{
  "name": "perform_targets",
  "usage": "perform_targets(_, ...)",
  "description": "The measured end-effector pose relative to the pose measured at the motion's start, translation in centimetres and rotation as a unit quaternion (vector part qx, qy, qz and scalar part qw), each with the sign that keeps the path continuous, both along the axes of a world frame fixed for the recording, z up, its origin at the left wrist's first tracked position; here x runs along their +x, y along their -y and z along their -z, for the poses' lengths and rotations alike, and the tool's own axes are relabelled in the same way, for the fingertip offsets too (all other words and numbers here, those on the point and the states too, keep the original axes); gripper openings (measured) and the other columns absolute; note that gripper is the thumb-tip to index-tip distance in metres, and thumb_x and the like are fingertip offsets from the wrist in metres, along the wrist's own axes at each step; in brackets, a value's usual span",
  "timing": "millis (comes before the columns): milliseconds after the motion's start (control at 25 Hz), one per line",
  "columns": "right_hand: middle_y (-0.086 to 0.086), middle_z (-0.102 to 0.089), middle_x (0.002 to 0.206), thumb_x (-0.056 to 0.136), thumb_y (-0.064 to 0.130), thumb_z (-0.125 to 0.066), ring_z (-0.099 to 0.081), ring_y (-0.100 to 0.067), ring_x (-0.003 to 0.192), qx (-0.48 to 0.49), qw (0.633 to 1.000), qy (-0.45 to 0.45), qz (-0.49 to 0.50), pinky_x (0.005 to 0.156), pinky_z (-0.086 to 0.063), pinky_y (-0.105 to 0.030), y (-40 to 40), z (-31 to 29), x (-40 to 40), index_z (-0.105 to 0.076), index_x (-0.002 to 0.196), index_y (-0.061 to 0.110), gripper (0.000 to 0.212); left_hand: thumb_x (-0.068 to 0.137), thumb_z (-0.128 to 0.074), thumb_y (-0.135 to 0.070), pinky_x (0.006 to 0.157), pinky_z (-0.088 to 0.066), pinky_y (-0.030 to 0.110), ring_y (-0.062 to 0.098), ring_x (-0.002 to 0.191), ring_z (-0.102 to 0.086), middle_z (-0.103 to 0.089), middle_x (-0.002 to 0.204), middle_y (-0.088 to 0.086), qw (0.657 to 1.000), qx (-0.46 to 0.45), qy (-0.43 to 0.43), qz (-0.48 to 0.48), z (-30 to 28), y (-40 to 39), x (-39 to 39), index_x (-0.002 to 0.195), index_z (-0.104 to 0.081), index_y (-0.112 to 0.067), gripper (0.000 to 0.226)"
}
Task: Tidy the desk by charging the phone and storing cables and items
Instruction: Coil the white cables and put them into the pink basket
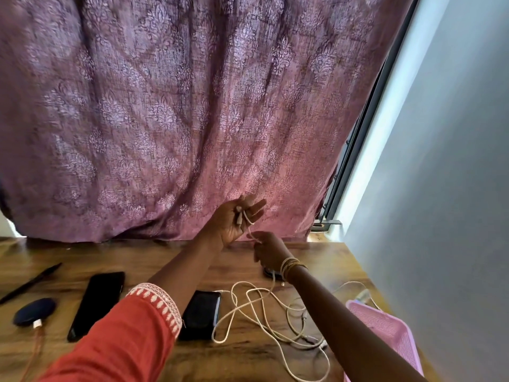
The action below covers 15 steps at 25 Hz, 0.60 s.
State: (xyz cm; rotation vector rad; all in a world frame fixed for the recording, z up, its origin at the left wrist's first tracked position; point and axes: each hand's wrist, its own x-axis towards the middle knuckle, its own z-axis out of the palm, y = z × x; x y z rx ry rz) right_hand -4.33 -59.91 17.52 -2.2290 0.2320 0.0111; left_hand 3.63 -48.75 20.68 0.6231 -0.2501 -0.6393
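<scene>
Desk (82,255) far edge bare; both hands (231,221) pinch white cable (249,301) above it.

Bare counter (154,256) lies open along the curtain (165,119). Nearer, two phones (96,304), a pen (30,282) and tangled white cable (264,312) block the way; a pink basket (385,332) fills the right edge.

Purple patterned curtain (165,119) hangs behind desk; window frame (358,150), grey wall (454,161) right.
</scene>
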Motion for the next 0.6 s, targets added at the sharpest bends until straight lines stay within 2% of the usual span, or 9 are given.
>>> perform_targets(80, -0.005, -0.055, 0.060, 0.091, 0.001, -0.038, -0.043, -0.013, 0.039, -0.019, 0.999, -0.027, -0.036, 0.032, -0.034, -0.015, -0.9, -0.2, -0.6, -0.056, 0.121, 0.015, 0.037, 0.099, -0.036, -0.007, 0.078, -0.056, 0.043, 0.027, 0.081, -0.073, -0.052, 0.050, 0.000, 0.996, 0.075, 0.037, -0.022, 0.5, 0.1, 0.6, 0.094, -0.048, -0.004, 0.014)
perform_targets(120, -0.007, -0.054, 0.061, 0.091, 0.003, -0.039, -0.043, -0.014, 0.040, -0.039, 0.998, -0.020, -0.051, 0.033, -0.035, -0.017, -1.3, -0.4, -0.9, -0.059, 0.111, 0.010, 0.029, 0.101, -0.034, -0.010, 0.074, -0.057, 0.041, 0.026, 0.078, -0.073, -0.047, 0.048, -0.002, 0.986, 0.144, 0.068, -0.040, 0.8, 0.0, 0.8, 0.084, -0.047, -0.006, 0.022)
perform_targets(200, -0.009, -0.052, 0.061, 0.090, 0.007, -0.046, -0.041, -0.013, 0.043, -0.093, 0.992, 0.032, -0.079, 0.042, -0.036, -0.022, -1.7, -1.1, -1.2, -0.062, 0.086, 0.001, 0.018, 0.103, -0.032, -0.015, 0.054, -0.053, 0.025, 0.017, 0.058, -0.068, -0.045, 0.051, 0.001, 0.928, 0.324, 0.165, -0.087, 1.7, -0.1, 0.7, 0.071, -0.043, -0.010, 0.034)
perform_targets(280, -0.006, -0.049, 0.058, 0.089, 0.011, -0.054, -0.037, -0.010, 0.047, -0.136, 0.982, 0.093, -0.094, 0.049, -0.031, -0.026, -1.5, -1.8, -1.4, -0.059, 0.065, 0.006, 0.025, 0.103, -0.032, -0.016, 0.045, -0.036, 0.021, 0.012, 0.044, -0.050, -0.042, 0.057, 0.005, 0.847, 0.455, 0.251, -0.110, 3.0, -0.4, 0.6, 0.069, -0.042, -0.011, 0.036)
perform_targets(360, -0.003, -0.052, 0.058, 0.087, 0.015, -0.061, -0.038, -0.006, 0.048, -0.138, 0.978, 0.135, -0.082, 0.049, -0.030, -0.022, -0.8, -2.3, -1.4, -0.067, 0.069, 0.007, 0.020, 0.103, -0.030, -0.016, 0.038, -0.032, 0.022, 0.013, 0.039, -0.051, -0.047, 0.052, 0.007, 0.813, 0.503, 0.285, -0.077, 4.1, -0.9, 0.6, 0.070, -0.042, -0.008, 0.036)
perform_targets(440, 0.001, -0.057, 0.059, 0.082, 0.018, -0.069, -0.041, -0.001, 0.049, -0.122, 0.977, 0.167, -0.056, 0.049, -0.033, -0.018, 0.2, -2.7, -1.3, -0.072, 0.075, 0.008, 0.012, 0.103, -0.027, -0.014, 0.030, -0.027, 0.017, 0.014, 0.035, -0.057, -0.056, 0.050, 0.009, 0.811, 0.506, 0.295, -0.008, 4.5, -1.6, 0.5, 0.073, -0.045, -0.003, 0.037)
perform_targets(480, 0.003, -0.060, 0.059, 0.079, 0.021, -0.073, -0.044, -0.002, 0.050, -0.119, 0.976, 0.176, -0.039, 0.049, -0.035, -0.017, 0.7, -2.9, -1.2, -0.073, 0.075, 0.011, 0.011, 0.103, -0.027, -0.012, 0.030, -0.025, 0.016, 0.011, 0.031, -0.053, -0.059, 0.055, 0.011, 0.818, 0.494, 0.295, 0.026, 4.4, -2.1, 0.3, 0.075, -0.049, 0.001, 0.038)
perform_targets(520, 0.004, -0.062, 0.060, 0.077, 0.025, -0.076, -0.046, -0.003, 0.051, -0.115, 0.976, 0.184, -0.020, 0.049, -0.036, -0.016, 1.2, -3.0, -1.0, -0.074, 0.075, 0.014, 0.011, 0.102, -0.026, -0.009, 0.030, -0.025, 0.015, 0.008, 0.027, -0.046, -0.059, 0.057, 0.011, 0.838, 0.462, 0.283, 0.065, 4.4, -2.5, 0.4, 0.080, -0.054, 0.005, 0.038)
perform_targets(600, 0.003, -0.068, 0.066, 0.076, 0.027, -0.078, -0.054, -0.004, 0.056, -0.085, 0.975, 0.205, 0.017, 0.055, -0.042, -0.017, 2.1, -3.0, -0.6, -0.076, 0.077, 0.017, 0.011, 0.098, -0.026, -0.005, 0.031, -0.023, 0.016, 0.004, 0.024, -0.031, -0.050, 0.049, 0.005, 0.908, 0.315, 0.211, 0.179, 4.4, -3.6, 0.6, 0.106, -0.056, 0.014, 0.036)
